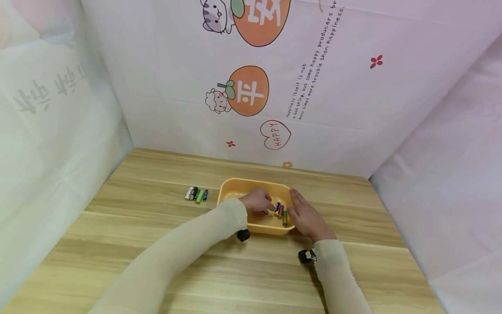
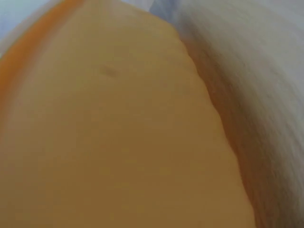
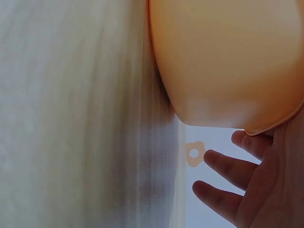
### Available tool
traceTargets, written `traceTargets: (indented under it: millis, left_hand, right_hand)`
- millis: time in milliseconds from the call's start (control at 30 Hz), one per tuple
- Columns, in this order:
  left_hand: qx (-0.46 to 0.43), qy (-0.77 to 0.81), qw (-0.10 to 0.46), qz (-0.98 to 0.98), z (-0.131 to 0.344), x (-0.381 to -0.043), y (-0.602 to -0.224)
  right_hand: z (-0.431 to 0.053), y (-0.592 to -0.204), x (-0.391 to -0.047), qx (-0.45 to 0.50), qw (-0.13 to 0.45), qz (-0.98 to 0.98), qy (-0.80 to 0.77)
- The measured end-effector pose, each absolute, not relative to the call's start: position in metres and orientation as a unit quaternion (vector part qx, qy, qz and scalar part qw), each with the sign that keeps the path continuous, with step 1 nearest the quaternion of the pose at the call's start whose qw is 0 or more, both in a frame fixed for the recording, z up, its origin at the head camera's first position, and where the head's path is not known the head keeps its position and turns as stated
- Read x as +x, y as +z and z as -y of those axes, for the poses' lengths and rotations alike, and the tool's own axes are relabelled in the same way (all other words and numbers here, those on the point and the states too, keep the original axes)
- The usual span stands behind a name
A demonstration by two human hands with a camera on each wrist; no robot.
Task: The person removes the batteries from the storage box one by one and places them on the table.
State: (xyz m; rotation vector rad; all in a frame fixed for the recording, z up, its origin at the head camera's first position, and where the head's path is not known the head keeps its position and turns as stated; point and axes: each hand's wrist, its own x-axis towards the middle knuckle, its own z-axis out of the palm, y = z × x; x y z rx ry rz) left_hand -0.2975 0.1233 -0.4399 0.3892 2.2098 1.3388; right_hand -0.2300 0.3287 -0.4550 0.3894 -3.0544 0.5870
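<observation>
A yellow plastic basin (image 1: 231, 184) stands on the table. My left hand (image 1: 257, 201) reaches over its near side, the index finger extended to a small blue battery (image 1: 277, 206). Beside that one lie a reddish-brown battery (image 1: 280, 212) and a green and dark battery (image 1: 285, 218), both on the basin floor. At the basin's right end my right hand (image 1: 307, 216) holds the wall, thumb over the rim and fingers outside. In the right wrist view, spread fingers (image 3: 230, 168) show beside the basin wall (image 3: 223, 71). The left wrist view shows mostly the basin's outer wall (image 2: 123, 118).
Left of the basin, several batteries (image 1: 199, 196) lie side by side on the wood-grain table (image 1: 164, 174). A printed white cloth wall (image 1: 176, 96) rises behind the table, with more cloth on both sides. Dark wrist cameras (image 1: 243, 235) sit under the wrists.
</observation>
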Motion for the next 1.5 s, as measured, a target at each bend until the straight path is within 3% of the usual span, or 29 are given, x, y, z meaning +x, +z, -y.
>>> traceTargets:
  millis: [467, 933, 1500]
  left_hand:
    - [0.167, 0.496, 0.287, -0.802, -0.143, -0.305, -0.45]
    - [0.135, 0.582, 0.364, -0.715, -0.149, -0.307, -0.451]
    - [0.111, 0.601, 0.358, -0.706, -0.156, -0.307, -0.455]
  right_hand:
    - [-0.331, -0.456, -0.231, 0.125, 0.005, 0.975, 0.182]
    - [-0.329, -0.452, -0.232, 0.127, 0.003, 0.974, 0.188]
    - [-0.327, -0.454, -0.229, 0.127, 0.015, 0.972, 0.197]
